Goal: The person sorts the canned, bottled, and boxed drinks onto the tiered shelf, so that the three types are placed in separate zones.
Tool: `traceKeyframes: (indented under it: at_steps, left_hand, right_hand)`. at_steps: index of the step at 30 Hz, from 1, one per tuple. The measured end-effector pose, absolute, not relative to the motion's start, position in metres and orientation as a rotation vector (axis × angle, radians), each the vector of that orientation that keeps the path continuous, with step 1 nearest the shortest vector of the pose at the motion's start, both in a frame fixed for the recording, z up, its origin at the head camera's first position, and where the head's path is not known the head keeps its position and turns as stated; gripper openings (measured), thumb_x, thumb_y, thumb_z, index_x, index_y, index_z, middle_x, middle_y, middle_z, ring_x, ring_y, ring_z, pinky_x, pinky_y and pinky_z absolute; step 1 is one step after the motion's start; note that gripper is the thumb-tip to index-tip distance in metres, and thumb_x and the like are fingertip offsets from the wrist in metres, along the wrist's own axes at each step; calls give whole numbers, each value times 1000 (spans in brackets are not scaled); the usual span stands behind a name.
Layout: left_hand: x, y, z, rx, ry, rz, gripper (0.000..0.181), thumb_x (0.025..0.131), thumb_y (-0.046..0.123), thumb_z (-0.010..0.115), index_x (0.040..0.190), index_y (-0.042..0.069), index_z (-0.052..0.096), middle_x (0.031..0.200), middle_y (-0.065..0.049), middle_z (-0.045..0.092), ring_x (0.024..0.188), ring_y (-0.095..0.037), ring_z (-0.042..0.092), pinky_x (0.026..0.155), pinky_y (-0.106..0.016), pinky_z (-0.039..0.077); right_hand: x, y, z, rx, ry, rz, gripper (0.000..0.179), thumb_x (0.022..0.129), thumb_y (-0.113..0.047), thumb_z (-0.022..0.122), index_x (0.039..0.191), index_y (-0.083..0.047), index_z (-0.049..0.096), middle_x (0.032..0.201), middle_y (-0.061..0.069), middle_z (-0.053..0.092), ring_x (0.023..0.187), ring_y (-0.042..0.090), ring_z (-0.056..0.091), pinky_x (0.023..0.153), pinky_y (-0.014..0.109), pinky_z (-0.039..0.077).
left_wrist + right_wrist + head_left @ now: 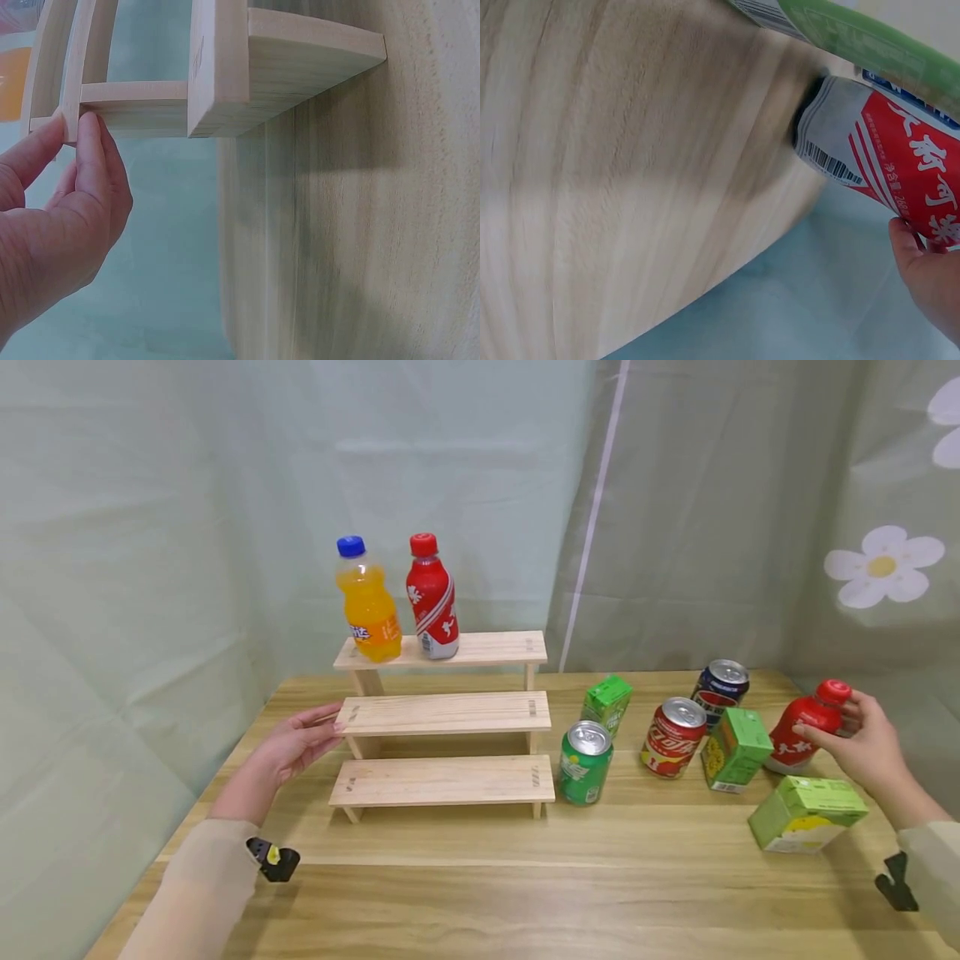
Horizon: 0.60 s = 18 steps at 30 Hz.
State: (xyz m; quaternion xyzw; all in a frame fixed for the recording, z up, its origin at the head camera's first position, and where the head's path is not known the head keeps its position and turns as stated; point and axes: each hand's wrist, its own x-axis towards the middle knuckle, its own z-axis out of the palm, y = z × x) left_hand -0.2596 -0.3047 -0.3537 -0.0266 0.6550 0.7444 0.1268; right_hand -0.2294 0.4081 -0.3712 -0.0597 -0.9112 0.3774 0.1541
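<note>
My left hand (306,743) pinches the left end of the middle step of a three-tier wooden shelf (442,714); in the left wrist view, thumb and fingertips close on the board's edge (73,112). At the right of the table my right hand (870,745) holds a red bottle (806,731) with a red cap, thumb on the near side, the other fingers partly hidden behind it. The right wrist view shows the bottle's red label (911,161) and its base close to the tabletop. On the top step stand an orange soda bottle (370,610) and another red bottle (433,602).
Right of the shelf stand a green can (587,764), a small green carton (607,700), a red can (673,739), a dark blue can (720,687) and a green carton (737,750). A light green carton (808,814) lies near my right wrist. Curtains hang behind the wooden table (480,893).
</note>
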Motion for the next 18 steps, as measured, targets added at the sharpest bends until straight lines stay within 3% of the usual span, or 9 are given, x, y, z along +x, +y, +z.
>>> traceKeyframes:
  at_steps: [9, 18]
  left_hand:
    - [-257, -306, -353, -86, 1887, 2182, 56, 93, 1, 58, 145, 7, 38, 95, 11, 66, 86, -4, 66, 83, -18, 56]
    - [-258, -304, -352, -88, 1944, 2142, 65, 94, 1, 57, 148, -3, 22, 94, 12, 64, 86, -3, 66, 88, -19, 54]
  right_hand:
    - [-230, 406, -376, -164, -2579, 1132, 81, 90, -20, 66, 144, 7, 14, 135, 38, 32, 88, -14, 33, 63, -4, 35]
    - [-227, 404, -371, -251, -2576, 1087, 81, 88, -20, 69, 142, 11, 18, 136, 43, 34, 80, -17, 29, 56, -1, 32]
